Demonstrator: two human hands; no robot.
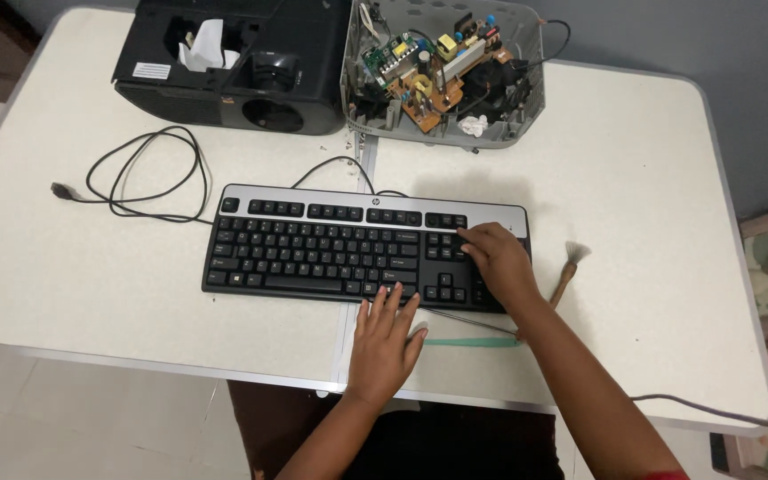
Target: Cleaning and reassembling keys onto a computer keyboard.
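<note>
On the white folding table [91,293] a black keyboard [331,253] with a silver top strip lay flat, its front edge near the person. The right hand [497,260] rested over the number pad at the keyboard's right end, fingers curled downward onto the keys and holding nothing. The left hand [384,336] lay palm down at the keyboard's front edge, fingers spread loosely, their tips touching the lowest key row, also gripping nothing. Just right of the keyboard, a small brush [567,271] with a wooden handle lay on the table, partly hidden by the right forearm. The keyboard's black cable [140,173] looped across the table to the left. At the far edge stood a black projector casing [233,67] and, beside it, an opened grey chassis with circuit boards [442,71].
</note>
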